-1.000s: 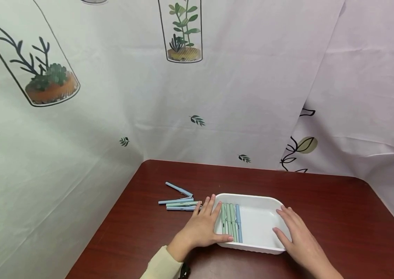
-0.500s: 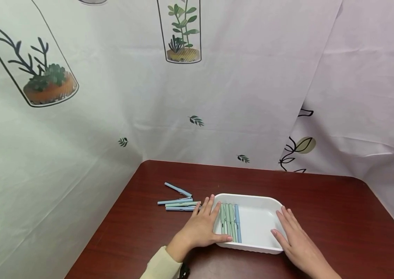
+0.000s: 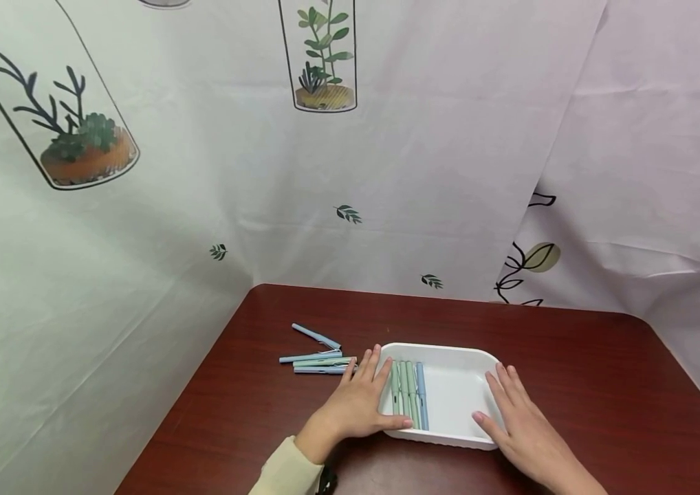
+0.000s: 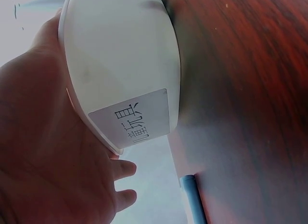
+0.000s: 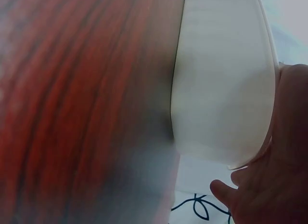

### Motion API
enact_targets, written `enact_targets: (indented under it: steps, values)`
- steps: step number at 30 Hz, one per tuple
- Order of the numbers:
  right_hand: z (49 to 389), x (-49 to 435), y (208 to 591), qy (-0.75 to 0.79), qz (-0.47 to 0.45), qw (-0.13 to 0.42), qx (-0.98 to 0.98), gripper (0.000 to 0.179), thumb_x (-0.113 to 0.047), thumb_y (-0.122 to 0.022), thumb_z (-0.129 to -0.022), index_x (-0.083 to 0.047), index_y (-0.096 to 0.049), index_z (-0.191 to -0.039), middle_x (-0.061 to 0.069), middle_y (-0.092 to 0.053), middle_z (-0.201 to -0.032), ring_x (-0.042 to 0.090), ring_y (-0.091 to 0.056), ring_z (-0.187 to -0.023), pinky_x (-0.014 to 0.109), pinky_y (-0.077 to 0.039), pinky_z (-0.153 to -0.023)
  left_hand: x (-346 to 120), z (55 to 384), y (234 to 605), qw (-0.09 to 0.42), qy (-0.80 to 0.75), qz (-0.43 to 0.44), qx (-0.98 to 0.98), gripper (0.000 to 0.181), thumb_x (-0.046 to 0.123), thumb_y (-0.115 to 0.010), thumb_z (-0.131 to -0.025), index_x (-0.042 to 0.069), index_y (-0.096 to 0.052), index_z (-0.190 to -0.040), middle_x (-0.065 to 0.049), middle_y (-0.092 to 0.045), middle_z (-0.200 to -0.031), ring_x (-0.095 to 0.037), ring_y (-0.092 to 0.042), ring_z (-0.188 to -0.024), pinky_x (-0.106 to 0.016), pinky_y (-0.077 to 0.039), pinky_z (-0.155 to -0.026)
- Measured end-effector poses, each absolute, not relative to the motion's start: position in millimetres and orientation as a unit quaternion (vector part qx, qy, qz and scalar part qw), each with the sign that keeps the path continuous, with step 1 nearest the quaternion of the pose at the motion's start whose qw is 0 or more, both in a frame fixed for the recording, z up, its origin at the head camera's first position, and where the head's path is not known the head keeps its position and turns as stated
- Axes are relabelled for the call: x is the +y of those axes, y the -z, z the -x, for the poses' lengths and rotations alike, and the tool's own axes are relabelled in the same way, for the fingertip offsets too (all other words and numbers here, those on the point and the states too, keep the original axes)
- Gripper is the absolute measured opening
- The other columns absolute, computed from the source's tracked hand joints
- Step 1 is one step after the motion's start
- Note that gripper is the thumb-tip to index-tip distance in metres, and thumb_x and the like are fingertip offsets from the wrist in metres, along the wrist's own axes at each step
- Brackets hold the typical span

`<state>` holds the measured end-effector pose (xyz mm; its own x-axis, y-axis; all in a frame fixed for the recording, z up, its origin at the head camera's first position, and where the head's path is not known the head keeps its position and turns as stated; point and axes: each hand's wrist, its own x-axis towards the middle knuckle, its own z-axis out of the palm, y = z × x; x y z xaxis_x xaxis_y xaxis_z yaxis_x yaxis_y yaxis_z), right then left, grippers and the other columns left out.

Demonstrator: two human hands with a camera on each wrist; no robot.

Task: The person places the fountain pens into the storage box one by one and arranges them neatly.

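Observation:
A white tray (image 3: 458, 392) stands on the table with pens in its left part: several green pens (image 3: 403, 392) and a blue pen (image 3: 421, 395), side by side. My left hand (image 3: 356, 405) lies on the tray's left end, fingers spread and straight, thumb over the near rim. At the right end, my right hand (image 3: 526, 426) rests on the rim with extended fingers and its thumb over the inside. Both wrist views show the tray's outer wall (image 4: 122, 55) beside the palm; a label (image 4: 132, 118) with characters is on the left one.
Left of the tray lie loose pens (image 3: 309, 358), blue and green, one of them angled behind the others. The dark red wooden table (image 3: 610, 385) extends around the tray. A printed cloth (image 3: 436, 172) hangs behind it.
My right hand has shifted slightly left, its thumb reaching further over the tray's inside. My left hand and the pens keep their places; the head view has moved a little.

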<state>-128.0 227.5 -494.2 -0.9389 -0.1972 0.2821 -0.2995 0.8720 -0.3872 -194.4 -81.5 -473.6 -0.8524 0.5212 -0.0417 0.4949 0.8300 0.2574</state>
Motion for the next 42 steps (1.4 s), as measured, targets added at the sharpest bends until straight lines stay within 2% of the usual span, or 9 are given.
enact_targets:
  steps: [4,10,17,23,26,29,31,35,42]
  values:
    - [128,227,493,-0.207,-0.119,0.102,-0.966,0.079,-0.051,-0.059,-0.099,-0.002,-0.036,-0.156,0.022,-0.022,-0.165,0.025,-0.001,-0.157,0.039,-0.008,-0.126,-81,194,474,0.058,-0.123,-0.266,0.954,0.113,0.083,-0.055,-0.082,0.01,-0.023,-0.162,-0.016,-0.008,-0.17,-0.032,-0.013,-0.156,-0.055,-0.014,-0.124]
    - [129,227,492,-0.203,-0.108,0.093,-0.969,0.08,-0.053,-0.06,-0.098,-0.002,-0.036,-0.156,0.024,-0.022,-0.165,0.036,-0.011,-0.156,0.064,-0.033,-0.11,-81,195,474,0.057,-0.12,-0.265,0.955,0.113,0.083,-0.055,-0.082,0.01,-0.023,-0.162,-0.016,-0.008,-0.17,-0.033,-0.012,-0.156,-0.055,-0.013,-0.124]
    - [130,227,490,-0.203,-0.107,0.09,-0.969,0.082,-0.055,-0.061,-0.097,-0.003,-0.037,-0.156,0.022,-0.023,-0.165,0.038,-0.016,-0.154,0.064,-0.035,-0.108,-83,196,471,0.061,-0.116,-0.263,0.956,0.113,0.082,-0.056,-0.082,0.01,-0.022,-0.162,-0.015,-0.01,-0.17,-0.032,-0.013,-0.156,-0.055,-0.015,-0.123]
    - [128,232,491,-0.209,-0.116,0.115,-0.964,0.079,-0.051,-0.065,-0.095,-0.006,-0.039,-0.156,0.017,-0.027,-0.165,0.023,-0.006,-0.157,0.062,-0.035,-0.109,-90,200,467,0.043,-0.124,-0.275,0.952,0.109,0.075,-0.061,-0.085,0.006,-0.025,-0.161,-0.016,-0.018,-0.168,-0.033,-0.017,-0.155,-0.056,-0.018,-0.123]
    - [127,234,493,-0.206,-0.125,0.127,-0.962,0.077,-0.049,-0.065,-0.096,-0.008,-0.039,-0.156,0.016,-0.025,-0.166,0.016,0.001,-0.157,0.047,-0.018,-0.124,-98,202,465,0.02,-0.132,-0.279,0.951,0.104,0.071,-0.062,-0.087,0.004,-0.029,-0.159,-0.016,-0.024,-0.166,-0.033,-0.022,-0.154,-0.057,-0.019,-0.122]
    - [127,235,494,-0.196,-0.13,0.132,-0.963,0.076,-0.05,-0.063,-0.097,-0.008,-0.039,-0.156,0.015,-0.021,-0.167,0.013,0.005,-0.156,0.026,0.001,-0.124,-107,207,462,-0.001,-0.134,-0.28,0.951,0.099,0.068,-0.063,-0.089,0.003,-0.032,-0.158,-0.016,-0.029,-0.165,-0.034,-0.026,-0.152,-0.06,-0.021,-0.12]
    - [127,236,495,-0.188,-0.131,0.129,-0.965,0.076,-0.05,-0.062,-0.098,-0.008,-0.038,-0.156,0.016,-0.019,-0.168,0.016,0.005,-0.157,0.033,-0.001,-0.125,-114,211,459,-0.011,-0.133,-0.279,0.951,0.096,0.065,-0.062,-0.09,0.004,-0.033,-0.158,-0.015,-0.031,-0.164,-0.034,-0.027,-0.152,-0.06,-0.021,-0.12]
    - [127,236,493,-0.184,-0.126,0.114,-0.968,0.078,-0.052,-0.061,-0.098,-0.007,-0.037,-0.157,0.018,-0.016,-0.168,0.024,0.0,-0.157,0.063,-0.033,-0.11,-130,218,453,-0.037,-0.127,-0.273,0.953,0.089,0.06,-0.064,-0.092,0.007,-0.036,-0.157,-0.013,-0.036,-0.162,-0.033,-0.031,-0.15,-0.057,-0.025,-0.12]
    - [128,236,491,-0.19,-0.122,0.092,-0.97,0.079,-0.053,-0.06,-0.098,-0.007,-0.037,-0.157,0.02,-0.017,-0.167,0.033,-0.009,-0.156,0.065,-0.035,-0.107,-157,227,445,-0.079,-0.1,-0.273,0.954,0.08,0.049,-0.074,-0.089,0.006,-0.048,-0.15,-0.014,-0.047,-0.154,-0.035,-0.044,-0.142,-0.054,-0.037,-0.114]
